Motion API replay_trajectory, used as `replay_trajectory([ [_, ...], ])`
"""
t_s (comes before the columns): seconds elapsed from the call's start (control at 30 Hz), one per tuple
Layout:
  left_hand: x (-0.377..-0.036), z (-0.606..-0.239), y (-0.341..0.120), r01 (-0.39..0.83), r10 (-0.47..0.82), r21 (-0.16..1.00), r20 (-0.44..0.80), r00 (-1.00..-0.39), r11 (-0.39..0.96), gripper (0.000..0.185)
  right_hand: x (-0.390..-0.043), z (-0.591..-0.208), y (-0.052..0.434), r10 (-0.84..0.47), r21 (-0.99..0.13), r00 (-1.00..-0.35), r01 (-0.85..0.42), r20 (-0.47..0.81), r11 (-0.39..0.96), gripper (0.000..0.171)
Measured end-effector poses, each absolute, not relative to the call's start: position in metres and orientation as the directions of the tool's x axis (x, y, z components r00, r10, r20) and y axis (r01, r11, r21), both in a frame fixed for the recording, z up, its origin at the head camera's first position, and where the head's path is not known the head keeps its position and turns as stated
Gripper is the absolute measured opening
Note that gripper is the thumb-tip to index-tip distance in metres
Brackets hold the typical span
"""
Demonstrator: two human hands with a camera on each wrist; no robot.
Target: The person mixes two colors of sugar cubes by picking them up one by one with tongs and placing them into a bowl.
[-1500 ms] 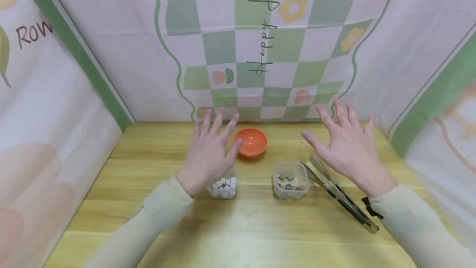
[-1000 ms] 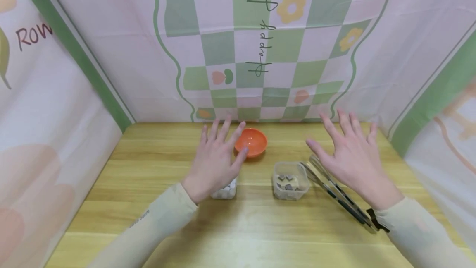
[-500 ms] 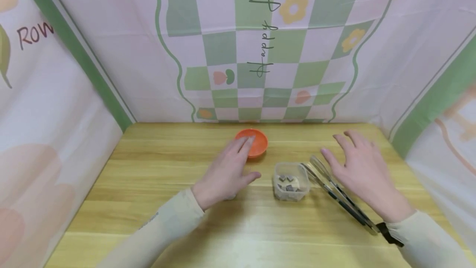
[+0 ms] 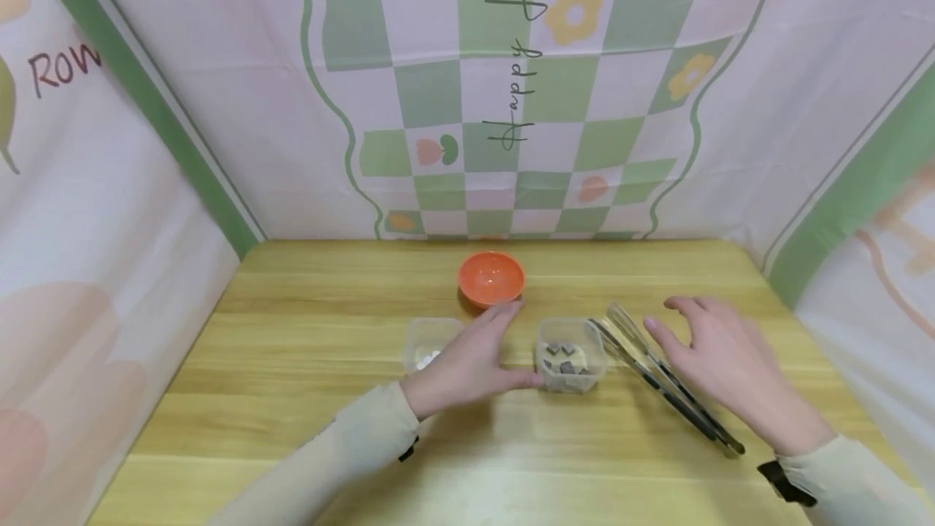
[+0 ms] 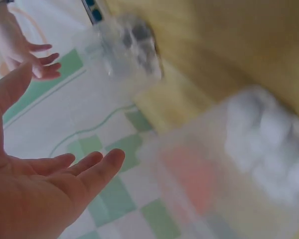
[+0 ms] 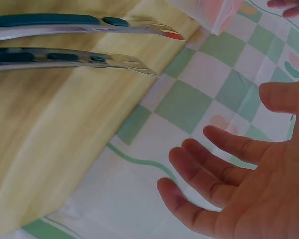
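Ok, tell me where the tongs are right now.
In the head view the tongs lie on the wooden table at the right, beside the clear tub of dark pieces, with the right hand just above them.

The back cloth (image 4: 511,63) carries thin dark script turned on its side, running up the checkered panel; "Happy" (image 4: 517,96) can be read, and the stroke above it is cut off. The left cloth (image 4: 73,144) shows dark red letters "Row" (image 4: 62,69), cut off at the fold.
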State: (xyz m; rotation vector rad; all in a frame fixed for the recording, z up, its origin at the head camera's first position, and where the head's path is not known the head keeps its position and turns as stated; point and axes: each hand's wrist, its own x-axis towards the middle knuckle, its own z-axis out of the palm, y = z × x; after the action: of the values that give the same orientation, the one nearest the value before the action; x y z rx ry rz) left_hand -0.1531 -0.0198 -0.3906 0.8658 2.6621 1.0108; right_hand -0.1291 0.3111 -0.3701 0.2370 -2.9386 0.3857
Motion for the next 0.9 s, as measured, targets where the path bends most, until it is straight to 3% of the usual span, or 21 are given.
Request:
replay_trajectory([
  [0.23,-0.152,-0.413,-0.011,0.368,0.549,0.747,0.005,-0.836,0.554,0.106,-0.124,-0.383,0.324,-0.142,-0.296,-0.987,-0.159,0.077,0.942,0.077],
  [0.5,-0.156,-0.436,0.001,0.346,0.541,0.761,-0.008,-0.841,0.548,0.11,-0.118,-0.406,0.337,-0.131,-0.308,-0.99,-0.109,-0.051,0.945,0.085],
  [0.9,-0.168,-0.445,0.011,0.301,0.541,0.793,-0.043,-0.84,0.53,0.112,-0.112,-0.427,0.347,-0.144,-0.319,-0.988,-0.121,-0.049,0.94,0.075],
])
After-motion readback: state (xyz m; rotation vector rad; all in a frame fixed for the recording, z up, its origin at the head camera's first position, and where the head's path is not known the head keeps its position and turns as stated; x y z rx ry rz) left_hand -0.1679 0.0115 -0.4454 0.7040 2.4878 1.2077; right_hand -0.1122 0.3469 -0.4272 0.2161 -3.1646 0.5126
